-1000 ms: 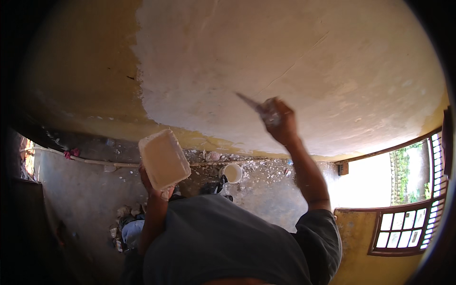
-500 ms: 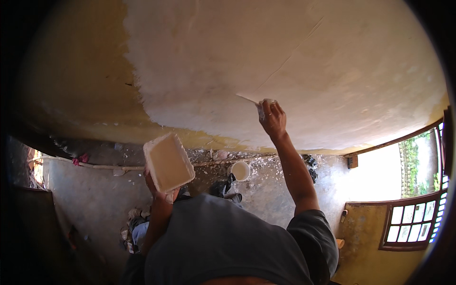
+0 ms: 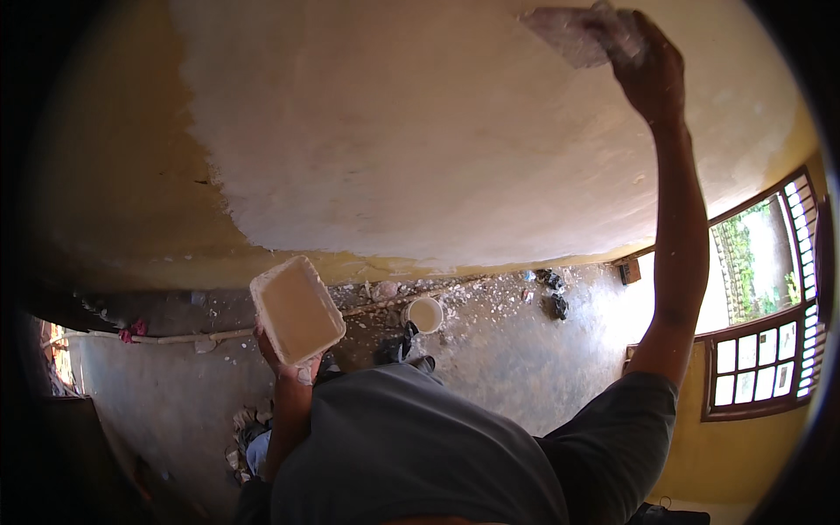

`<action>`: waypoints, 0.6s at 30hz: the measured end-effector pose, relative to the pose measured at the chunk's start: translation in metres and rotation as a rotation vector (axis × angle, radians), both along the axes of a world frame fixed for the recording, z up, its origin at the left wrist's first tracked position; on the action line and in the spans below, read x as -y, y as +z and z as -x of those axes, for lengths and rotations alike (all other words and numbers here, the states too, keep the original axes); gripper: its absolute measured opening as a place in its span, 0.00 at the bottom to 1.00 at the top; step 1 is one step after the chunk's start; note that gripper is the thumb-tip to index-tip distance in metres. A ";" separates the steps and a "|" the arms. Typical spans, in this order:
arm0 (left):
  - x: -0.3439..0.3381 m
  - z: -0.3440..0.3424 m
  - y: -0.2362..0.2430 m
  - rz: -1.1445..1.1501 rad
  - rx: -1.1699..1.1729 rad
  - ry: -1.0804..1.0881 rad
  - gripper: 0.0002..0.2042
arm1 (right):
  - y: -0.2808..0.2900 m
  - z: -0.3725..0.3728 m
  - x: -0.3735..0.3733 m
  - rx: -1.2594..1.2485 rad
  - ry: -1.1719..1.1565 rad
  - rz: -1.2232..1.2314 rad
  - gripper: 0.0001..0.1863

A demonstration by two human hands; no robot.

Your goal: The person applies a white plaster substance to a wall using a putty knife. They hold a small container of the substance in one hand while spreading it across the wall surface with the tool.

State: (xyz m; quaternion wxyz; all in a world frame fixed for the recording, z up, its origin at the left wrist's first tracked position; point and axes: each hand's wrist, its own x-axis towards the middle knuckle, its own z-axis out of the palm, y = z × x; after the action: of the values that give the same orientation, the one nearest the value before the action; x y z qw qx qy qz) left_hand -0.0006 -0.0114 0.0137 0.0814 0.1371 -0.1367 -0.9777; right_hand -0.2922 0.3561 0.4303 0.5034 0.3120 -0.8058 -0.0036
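Observation:
My left hand (image 3: 287,372) grips a rectangular tray (image 3: 315,350) from below and its left side, in front of my body. Pale, smooth paste (image 3: 297,306) lies inside the tray, and its rim is crusted white. High at the upper right, my right arm is stretched out. There my right hand (image 3: 652,74) is closed round a wide flat putty knife (image 3: 569,35), whose blade points left against the wall. The wall (image 3: 394,140) carries a whitish coat with a ragged left edge, beside older yellow paint (image 3: 105,149). Part of the knife's handle is hidden by my fingers.
A white bucket (image 3: 425,315) stands on the grey floor near my feet, among white splatters. A long pole (image 3: 192,338) lies along the wall's base. Black plastic (image 3: 558,302) lies farther right. A window (image 3: 757,367) and a bright opening are at the right.
My right hand has swung up and to the right with the putty knife, and the blade's flat face now shows. The tray has shifted slightly left and down in view.

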 end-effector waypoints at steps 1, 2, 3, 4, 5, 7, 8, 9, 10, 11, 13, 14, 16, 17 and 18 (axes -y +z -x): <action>-0.002 0.001 0.001 0.007 -0.009 0.001 0.32 | 0.021 0.012 -0.021 -0.242 -0.022 -0.077 0.23; -0.005 0.006 0.001 0.004 -0.023 -0.023 0.33 | 0.044 0.009 -0.047 -0.487 -0.065 -0.172 0.29; -0.006 0.007 0.002 0.014 -0.010 -0.029 0.33 | 0.062 0.001 -0.050 -0.466 -0.087 -0.073 0.27; -0.006 0.005 0.004 0.030 0.003 -0.022 0.33 | 0.082 -0.006 -0.047 -0.443 -0.097 0.033 0.25; -0.003 0.002 0.004 0.043 0.020 -0.008 0.32 | 0.095 -0.022 -0.033 -0.196 -0.092 0.209 0.21; 0.004 -0.003 -0.006 0.020 -0.007 -0.024 0.32 | 0.085 -0.045 -0.040 -0.186 -0.141 0.085 0.15; 0.005 -0.002 -0.010 0.000 -0.034 -0.035 0.31 | 0.054 -0.045 -0.044 -0.225 -0.057 0.051 0.15; 0.001 0.000 -0.007 -0.012 0.005 -0.040 0.31 | 0.022 -0.046 -0.052 -0.263 0.020 0.014 0.15; -0.003 0.001 -0.002 -0.018 0.037 -0.034 0.30 | -0.021 -0.054 -0.019 0.019 0.186 0.329 0.14; -0.001 -0.002 0.005 -0.012 0.071 0.001 0.29 | -0.065 -0.056 0.021 0.232 0.406 0.698 0.13; 0.000 -0.002 0.007 0.034 0.082 -0.015 0.28 | -0.110 -0.072 0.092 0.589 0.645 1.126 0.12; 0.002 0.000 0.007 0.062 0.085 -0.029 0.28 | -0.126 -0.078 0.123 0.699 0.720 1.175 0.13; 0.006 0.007 -0.003 0.062 0.020 -0.009 0.29 | -0.152 -0.068 0.175 0.789 0.685 1.107 0.12; 0.007 0.012 -0.003 0.060 -0.008 -0.006 0.30 | -0.160 -0.065 0.199 0.785 0.584 1.027 0.12; 0.006 0.012 0.007 0.067 -0.029 0.000 0.30 | -0.155 -0.069 0.223 0.747 0.535 0.941 0.14</action>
State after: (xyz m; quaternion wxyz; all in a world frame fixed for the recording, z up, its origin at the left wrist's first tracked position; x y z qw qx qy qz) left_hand -0.0127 -0.0169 0.0205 0.0880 0.1203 -0.1683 -0.9744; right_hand -0.2229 0.1326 0.2753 0.2560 0.2284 -0.7367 0.5828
